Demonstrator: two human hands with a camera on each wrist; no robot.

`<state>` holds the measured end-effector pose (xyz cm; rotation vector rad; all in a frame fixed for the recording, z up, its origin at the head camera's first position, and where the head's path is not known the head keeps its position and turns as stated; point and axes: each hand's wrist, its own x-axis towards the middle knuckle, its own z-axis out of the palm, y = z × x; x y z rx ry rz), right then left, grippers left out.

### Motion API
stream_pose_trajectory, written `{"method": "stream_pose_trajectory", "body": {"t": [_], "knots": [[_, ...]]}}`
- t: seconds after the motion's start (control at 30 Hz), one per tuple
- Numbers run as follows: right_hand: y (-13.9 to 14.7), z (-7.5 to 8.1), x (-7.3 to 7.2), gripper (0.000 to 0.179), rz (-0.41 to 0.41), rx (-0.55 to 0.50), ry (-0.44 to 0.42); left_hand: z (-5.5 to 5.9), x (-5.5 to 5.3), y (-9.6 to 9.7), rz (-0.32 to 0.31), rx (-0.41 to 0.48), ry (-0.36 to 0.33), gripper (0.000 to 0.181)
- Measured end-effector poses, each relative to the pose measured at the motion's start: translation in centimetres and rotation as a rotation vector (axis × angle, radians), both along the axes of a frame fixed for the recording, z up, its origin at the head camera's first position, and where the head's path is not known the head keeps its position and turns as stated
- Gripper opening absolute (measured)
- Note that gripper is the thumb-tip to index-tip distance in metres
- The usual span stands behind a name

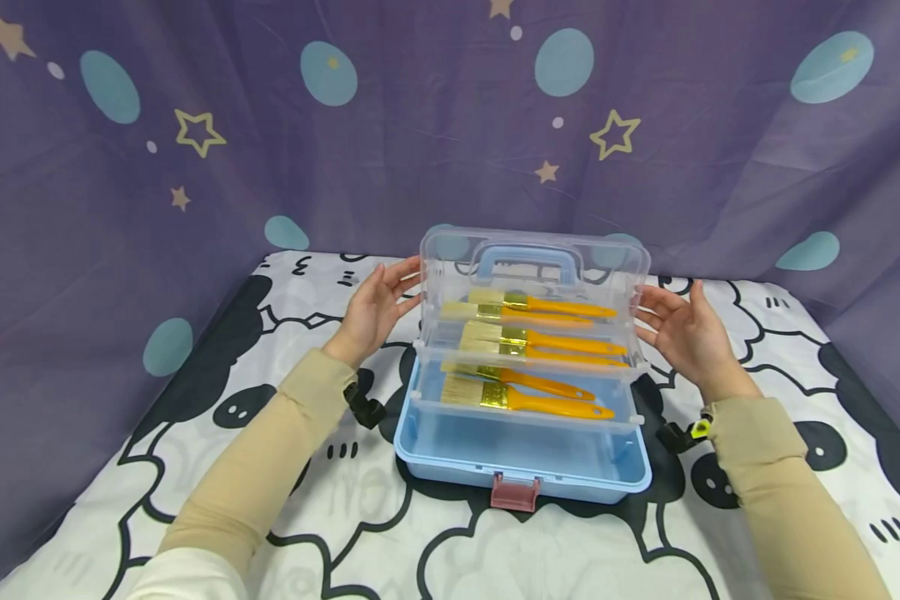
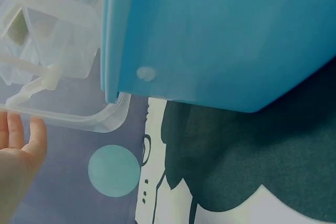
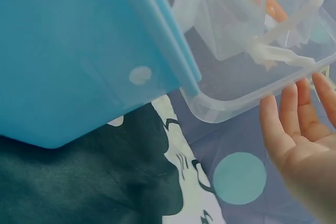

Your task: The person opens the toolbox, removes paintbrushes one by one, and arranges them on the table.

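A blue toolbox (image 1: 521,471) stands with its clear lid (image 1: 607,250) raised upright at the back; a blue handle (image 1: 528,254) is set in the lid. Fold-out clear trays (image 1: 622,421) hold several paintbrushes (image 1: 558,406) with yellow handles and pale bristles. My left hand (image 1: 375,308) is at the lid's left edge, fingertips right at the rim, fingers extended. At the lid's right edge, my right hand (image 1: 686,333) has its fingertips against the rim, palm turned up. In the right wrist view, white hinge arms (image 3: 281,56) link the trays to the lid.
The toolbox sits on a white cloth (image 1: 345,508) with black cartoon outlines. Behind it hangs a purple curtain (image 1: 435,150) with stars and blue ovals. A pink latch (image 1: 515,493) hangs open at the box's front. Black wrist cameras (image 1: 363,407) sit at both cuffs.
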<state>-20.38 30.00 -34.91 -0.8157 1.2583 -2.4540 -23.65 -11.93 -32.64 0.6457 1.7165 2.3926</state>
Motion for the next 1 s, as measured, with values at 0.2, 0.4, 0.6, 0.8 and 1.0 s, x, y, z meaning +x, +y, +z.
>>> {"method": "stream_pose_trajectory", "body": {"t": [0.2,0.4,0.6,0.8,1.0], "knots": [[0.5,-0.5,-0.2,0.073,0.081,-0.186,-0.189,-0.1,-0.6,0.0,-0.011,0.051,-0.070,0.064],[0.7,-0.8,-0.4,0.075,0.087,-0.282,-0.314,0.0,-1.4,-0.4,-0.062,0.063,-0.147,0.069],[0.5,-1.2,-0.6,0.073,0.076,-0.336,-0.393,-0.3,-1.9,-0.6,-0.078,0.083,-0.203,0.071],[0.3,-1.4,-0.8,0.074,0.071,-0.367,-0.427,-0.6,-2.1,-0.6,-0.079,0.173,-0.280,0.068],[0.3,-1.8,-0.8,0.077,0.055,-0.383,-0.504,-1.0,-2.5,-0.5,-0.082,0.199,-0.359,0.069]]}}
